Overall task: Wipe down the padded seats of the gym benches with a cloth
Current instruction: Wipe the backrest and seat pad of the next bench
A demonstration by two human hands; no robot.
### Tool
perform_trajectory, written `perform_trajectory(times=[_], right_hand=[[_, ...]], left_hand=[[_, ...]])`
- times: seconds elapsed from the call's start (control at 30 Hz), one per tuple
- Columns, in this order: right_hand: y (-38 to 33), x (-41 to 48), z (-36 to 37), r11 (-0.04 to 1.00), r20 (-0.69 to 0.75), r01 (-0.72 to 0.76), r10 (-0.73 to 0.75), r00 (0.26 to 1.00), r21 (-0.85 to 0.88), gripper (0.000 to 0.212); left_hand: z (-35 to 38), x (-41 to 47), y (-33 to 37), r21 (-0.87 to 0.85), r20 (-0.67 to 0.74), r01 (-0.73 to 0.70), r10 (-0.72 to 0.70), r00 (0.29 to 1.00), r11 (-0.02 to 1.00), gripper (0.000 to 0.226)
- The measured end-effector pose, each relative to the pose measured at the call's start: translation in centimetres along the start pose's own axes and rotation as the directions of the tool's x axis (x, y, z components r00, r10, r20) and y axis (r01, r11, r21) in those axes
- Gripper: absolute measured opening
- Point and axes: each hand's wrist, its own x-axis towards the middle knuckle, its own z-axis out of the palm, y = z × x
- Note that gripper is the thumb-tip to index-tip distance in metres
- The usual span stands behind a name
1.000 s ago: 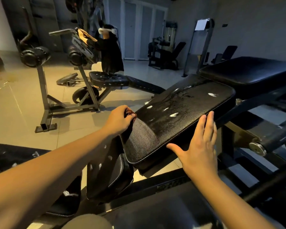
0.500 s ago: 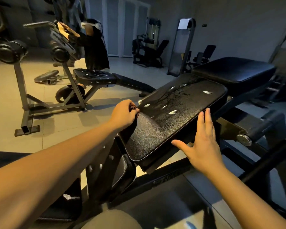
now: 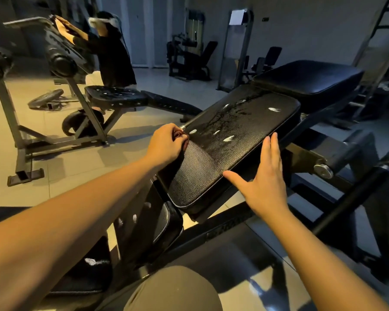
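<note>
The left hand sits at the left edge of the pad, fingers curled tight around a small reddish wad that I take for the cloth; most of it is hidden in the fist. Something that limp and light is probably best kept bunched in the palm like this, so that a flat face can be pressed down and dragged.

The pad is tilted, black, with a pebbled leather-like grain. It likely gives a little under pressure over a stiff base. Dark wet-looking streaks run down its upper half, so that part may be slick. Several white tears dot the skin, and I would guess that the cloth can snag there, so light strokes seem wise.

The right hand is spread flat, with straight fingers and the thumb out, at the pad's right edge. It holds nothing, and I cannot tell whether it touches. A second pad lies beyond.
</note>
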Motion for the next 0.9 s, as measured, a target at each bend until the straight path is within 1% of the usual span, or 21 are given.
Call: perform_trajectory(times=[0.07,0.1,0.17,0.23,0.27,0.3,0.33,0.37,0.43,0.47,0.5,0.53,0.6,0.67,0.7,0.77,0.8,0.83,0.87,0.9], right_hand=[[0.1,0.2,0.4,0.999,-0.018,0.008,-0.008,1.0,0.032,0.126],[0.2,0.1,0.6,0.999,-0.024,0.013,-0.012,1.0,0.043,0.125],[0.2,0.0,1.0,0.998,-0.035,0.022,-0.02,0.999,0.051,0.123],[0.1,-0.2,1.5,0.998,-0.045,0.027,-0.025,0.999,0.049,0.118],[0.2,-0.3,1.8,0.998,-0.056,0.032,-0.029,0.998,0.052,0.115],[0.2,-0.2,2.1,0.998,-0.073,0.04,-0.036,0.997,0.052,0.112],[0.3,-0.1,2.3,0.997,-0.093,0.054,-0.05,0.994,0.048,0.109],[0.5,0.0,2.5,0.997,-0.111,0.071,-0.066,0.992,0.043,0.107],[0.8,0.1,2.7,0.995,-0.117,0.089,-0.083,0.99,0.041,0.107],[1.0,0.2,2.6,0.995,-0.107,0.093,-0.088,0.99,0.045,0.108],[1.2,0.2,2.5,0.994,-0.091,0.098,-0.093,0.991,0.05,0.109],[1.4,0.2,2.3,0.993,-0.073,0.104,-0.1,0.992,0.053,0.11],[1.6,0.1,1.9,0.993,-0.044,0.11,-0.108,0.993,0.051,0.113],[1.6,0.2,1.7,0.993,-0.037,0.112,-0.111,0.993,0.048,0.116],[1.7,0.1,1.8,0.993,-0.035,0.113,-0.112,0.993,0.044,0.116],[1.8,0.1,2.0,0.993,-0.035,0.113,-0.112,0.993,0.037,0.117],[1.9,0.1,2.0,0.993,-0.035,0.113,-0.112,0.993,0.032,0.118],[2.0,0.1,2.0,0.993,-0.036,0.117,-0.116,0.993,0.023,0.118],[2.2,0.0,2.0,0.992,-0.037,0.124,-0.123,0.992,0.012,0.117],[2.2,0.0,1.9,0.991,-0.038,0.131,-0.131,0.991,0.001,0.117]], left_hand=[[0.0,-0.5,0.6,0.011,-0.005,0.019,-0.019,1.0,1.0,0.017],[-0.1,-1.5,1.2,-0.01,0.002,-0.024,0.024,1.0,1.0,0.016],[-0.4,-4.6,2.9,-0.083,0.065,-0.201,0.206,0.976,0.976,0.014],[-1.0,-7.9,4.3,-0.144,0.175,-0.373,0.395,0.902,0.917,0.015],[-1.1,-8.5,4.5,-0.159,0.213,-0.431,0.457,0.864,0.888,0.015],[-1.2,-8.3,4.3,-0.157,0.231,-0.453,0.479,0.847,0.878,0.015],[-1.2,-7.5,3.8,-0.137,0.218,-0.435,0.455,0.863,0.89,0.015],[-1.0,-6.1,2.9,-0.108,0.18,-0.381,0.394,0.901,0.918,0.015],[-0.8,-2.0,0.6,-0.034,0.077,-0.2,0.202,0.976,0.979,0.013],[-0.9,-0.1,-0.4,0.008,0.051,-0.102,0.102,0.994,0.995,0.012],[-1.1,1.2,-1.2,0.044,0.044,-0.032,0.03,0.999,0.999,0.011],[-1.1,1.7,-1.5,0.07,0.046,-0.002,-0.001,0.999,0.998,0.01],[-0.9,0.8,-0.7,0.057,0.057,-0.026,0.022,0.998,0.998,0.01],[-1.1,-2.1,1.4,-0.036,0.09,-0.141,0.144,0.985,0.989,0.01],[-1.1,-3.8,2.4,-0.081,0.119,-0.224,0.233,0.965,0.971,0.012],[-1.2,-6.7,4.1,-0.123,0.196,-0.389,0.406,0.892,0.913,0.015],[-1.1,-7.2,4.2,-0.126,0.215,-0.449,0.466,0.858,0.885,0.016],[-0.9,-6.9,3.8,-0.119,0.208,-0.472,0.487,0.849,0.874,0.017],[-0.8,-6.1,3.1,-0.096,0.175,-0.448,0.458,0.872,0.889,0.018],[-0.7,-4.9,2.2,-0.065,0.119,-0.38,0.385,0.915,0.923,0.019]])
